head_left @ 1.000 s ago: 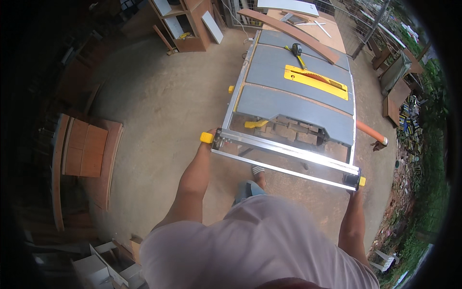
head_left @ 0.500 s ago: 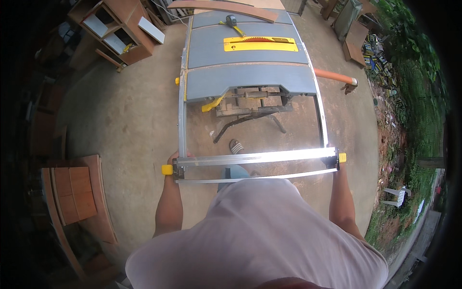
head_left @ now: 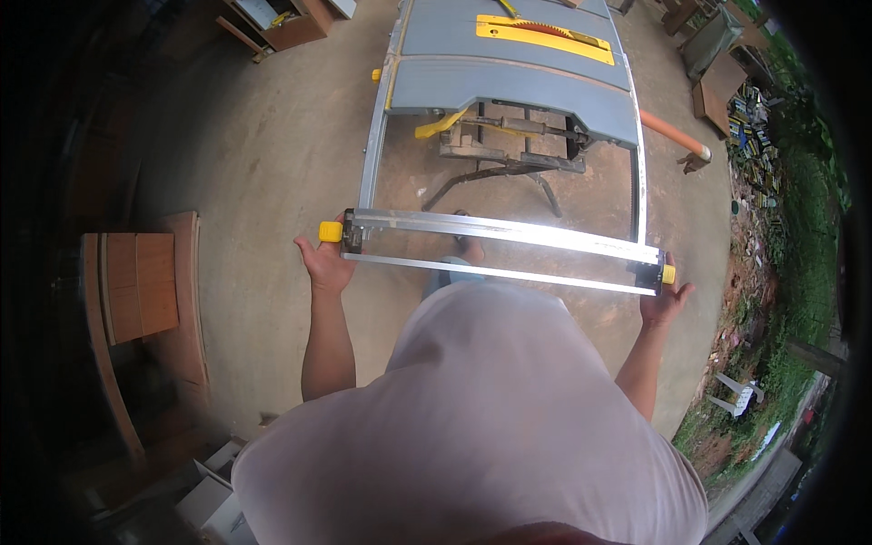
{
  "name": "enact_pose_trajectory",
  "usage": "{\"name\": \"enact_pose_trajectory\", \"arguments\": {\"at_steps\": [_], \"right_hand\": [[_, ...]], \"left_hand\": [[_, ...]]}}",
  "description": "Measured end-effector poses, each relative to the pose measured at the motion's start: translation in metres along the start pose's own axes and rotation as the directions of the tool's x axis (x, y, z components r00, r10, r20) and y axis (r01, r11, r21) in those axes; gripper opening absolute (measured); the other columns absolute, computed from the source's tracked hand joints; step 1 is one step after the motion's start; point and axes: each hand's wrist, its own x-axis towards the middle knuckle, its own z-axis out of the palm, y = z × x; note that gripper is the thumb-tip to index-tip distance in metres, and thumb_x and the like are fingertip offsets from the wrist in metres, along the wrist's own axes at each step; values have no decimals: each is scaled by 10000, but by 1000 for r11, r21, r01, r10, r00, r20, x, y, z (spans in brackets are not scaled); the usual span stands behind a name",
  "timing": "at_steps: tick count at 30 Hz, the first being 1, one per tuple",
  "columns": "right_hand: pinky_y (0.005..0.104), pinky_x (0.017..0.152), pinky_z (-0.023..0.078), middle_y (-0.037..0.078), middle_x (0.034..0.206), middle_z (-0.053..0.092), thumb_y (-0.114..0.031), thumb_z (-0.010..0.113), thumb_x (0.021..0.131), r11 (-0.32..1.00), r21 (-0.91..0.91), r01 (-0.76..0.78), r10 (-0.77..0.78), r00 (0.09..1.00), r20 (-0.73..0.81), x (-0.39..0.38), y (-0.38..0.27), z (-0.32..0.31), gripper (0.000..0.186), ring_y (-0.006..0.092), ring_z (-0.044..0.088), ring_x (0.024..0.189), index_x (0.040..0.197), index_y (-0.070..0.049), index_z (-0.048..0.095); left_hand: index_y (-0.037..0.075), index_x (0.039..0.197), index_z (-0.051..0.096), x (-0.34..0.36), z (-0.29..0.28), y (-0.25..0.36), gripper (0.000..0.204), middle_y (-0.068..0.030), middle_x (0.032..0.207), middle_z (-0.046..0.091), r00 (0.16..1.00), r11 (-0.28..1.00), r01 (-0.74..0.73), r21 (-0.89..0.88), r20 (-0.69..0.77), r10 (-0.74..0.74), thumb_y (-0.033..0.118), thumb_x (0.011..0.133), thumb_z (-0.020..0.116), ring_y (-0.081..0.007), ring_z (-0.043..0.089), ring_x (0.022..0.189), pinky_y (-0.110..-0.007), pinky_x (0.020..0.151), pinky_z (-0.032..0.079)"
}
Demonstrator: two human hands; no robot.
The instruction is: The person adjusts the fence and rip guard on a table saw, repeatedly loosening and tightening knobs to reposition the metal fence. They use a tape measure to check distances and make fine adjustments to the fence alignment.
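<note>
A silver rip fence (head_left: 509, 231) spans the two metal rails in front of my body, at the near end of a grey table saw (head_left: 509, 80). My left hand (head_left: 327, 269) is at the fence's left end, beside a yellow latch (head_left: 331, 232); its thumb points outward and its fingers go partly out of sight behind the end bracket. At the opposite end, my right hand (head_left: 663, 307) holds the black bracket under another yellow latch (head_left: 669, 274), thumb also turned out. The saw's red blade (head_left: 545, 31) shows in the yellow throat plate (head_left: 595, 49).
An orange pipe (head_left: 674, 136) sticks out at the saw's right side. Wooden cabinet pieces (head_left: 141, 286) stand at the left, and another wooden cabinet (head_left: 300, 27) is at the far left. Greenery and scattered debris (head_left: 758, 154) border the concrete floor (head_left: 263, 163) on the right.
My view has tilted, so the saw sits higher in it. Both thumbs now stick outward beside the fence ends, and more of each hand shows.
</note>
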Motion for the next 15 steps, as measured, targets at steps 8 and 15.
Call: {"name": "enact_pose_trajectory", "arguments": {"at_steps": [8,15], "right_hand": [[360,821,529,133,1021,629,-148,473,962,965,-243,95,-103,994,-22,17,7,-44,224,240,639,922,1124,-3,528],[345,770,538,99,944,643,-138,486,966,953,-288,95,-127,988,-92,21,-12,-23,141,211,649,856,1039,-31,541]], "left_hand": [[142,1231,551,17,3,-28,335,-8,1024,635,909,902,-146,408,-305,285,349,978,477,-143,581,842,-330,686,468],[79,1211,591,27,26,-15,299,-9,1086,648,864,925,-100,367,-429,263,238,974,501,-110,601,972,-266,791,460]]}}
